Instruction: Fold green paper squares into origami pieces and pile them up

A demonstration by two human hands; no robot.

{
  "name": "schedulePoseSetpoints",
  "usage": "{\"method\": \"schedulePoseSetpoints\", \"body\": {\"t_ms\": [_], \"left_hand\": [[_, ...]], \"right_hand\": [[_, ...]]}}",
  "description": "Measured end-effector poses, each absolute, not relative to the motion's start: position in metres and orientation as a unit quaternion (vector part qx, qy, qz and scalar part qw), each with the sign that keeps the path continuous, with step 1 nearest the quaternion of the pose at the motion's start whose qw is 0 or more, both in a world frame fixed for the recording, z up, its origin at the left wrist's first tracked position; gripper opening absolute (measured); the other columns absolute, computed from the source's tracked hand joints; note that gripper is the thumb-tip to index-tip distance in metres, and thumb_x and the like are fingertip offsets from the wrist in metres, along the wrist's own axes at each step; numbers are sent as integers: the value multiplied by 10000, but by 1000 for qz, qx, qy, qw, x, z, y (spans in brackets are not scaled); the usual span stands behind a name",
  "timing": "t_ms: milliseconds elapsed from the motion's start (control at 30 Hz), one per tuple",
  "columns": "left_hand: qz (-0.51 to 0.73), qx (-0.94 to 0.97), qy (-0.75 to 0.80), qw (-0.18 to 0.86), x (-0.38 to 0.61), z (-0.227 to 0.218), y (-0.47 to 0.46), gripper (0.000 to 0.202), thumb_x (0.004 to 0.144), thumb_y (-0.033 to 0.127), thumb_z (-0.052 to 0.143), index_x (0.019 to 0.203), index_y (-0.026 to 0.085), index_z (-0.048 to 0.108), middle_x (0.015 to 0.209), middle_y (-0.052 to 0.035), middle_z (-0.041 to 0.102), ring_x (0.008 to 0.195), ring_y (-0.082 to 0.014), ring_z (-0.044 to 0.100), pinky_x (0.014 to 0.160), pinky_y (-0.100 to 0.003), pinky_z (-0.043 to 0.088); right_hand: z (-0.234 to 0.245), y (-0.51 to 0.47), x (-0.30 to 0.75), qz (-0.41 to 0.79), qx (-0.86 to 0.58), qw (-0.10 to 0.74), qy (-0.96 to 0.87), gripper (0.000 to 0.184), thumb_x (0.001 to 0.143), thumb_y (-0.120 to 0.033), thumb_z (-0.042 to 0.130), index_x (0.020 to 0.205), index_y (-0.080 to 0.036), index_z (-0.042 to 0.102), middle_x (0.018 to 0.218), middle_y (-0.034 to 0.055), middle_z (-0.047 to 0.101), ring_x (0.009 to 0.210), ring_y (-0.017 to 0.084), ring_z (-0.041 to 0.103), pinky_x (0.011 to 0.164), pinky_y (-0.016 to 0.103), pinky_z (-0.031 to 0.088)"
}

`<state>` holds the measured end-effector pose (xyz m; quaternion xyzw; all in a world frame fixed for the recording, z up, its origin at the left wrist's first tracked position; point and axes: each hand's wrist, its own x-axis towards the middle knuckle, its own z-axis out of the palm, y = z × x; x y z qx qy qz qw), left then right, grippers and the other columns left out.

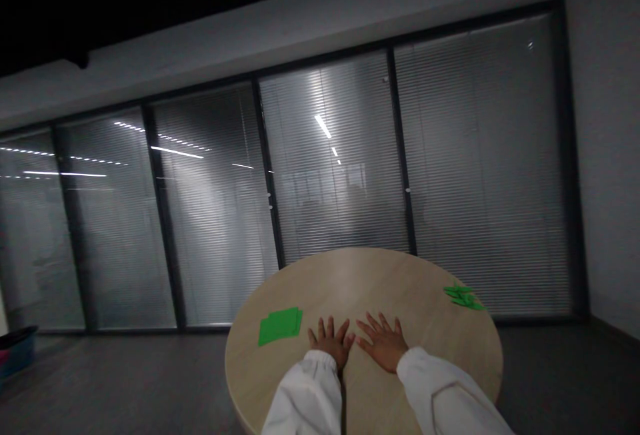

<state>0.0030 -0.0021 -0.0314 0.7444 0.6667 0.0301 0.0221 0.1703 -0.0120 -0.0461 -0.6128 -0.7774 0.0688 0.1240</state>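
My left hand [330, 342] and my right hand [383, 342] lie flat, fingers spread, on a round light-wood table [355, 282], both holding nothing. White sleeves cover both wrists. Nearest my left hand, a small stack of green paper sheets [280, 326] lies on the tabletop. Several folded or cut green paper pieces [464, 297] sit in a loose pile near the table's far right edge, well beyond my right hand.
Behind the table stands a glass partition [330, 155] with grey slatted blinds and dark frames. A blue and pink basket [17, 352] sits on the dark floor at the far left. A white wall [605, 155] closes the right side.
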Motion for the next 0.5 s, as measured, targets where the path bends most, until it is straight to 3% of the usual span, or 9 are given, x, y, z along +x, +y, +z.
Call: {"method": "schedulePoseSetpoints", "body": {"t_ms": [500], "left_hand": [[21,743,669,19,5,-24,-8,609,866,600,109,1427,409,245,1552,-1,162,1416,-337,65,1071,-630,39]], "right_hand": [[-42,-14,169,75,-619,113,-773,652,852,-684,95,1428,-406,221,1551,-36,147,1418,321,69,1072,635,-8]]}}
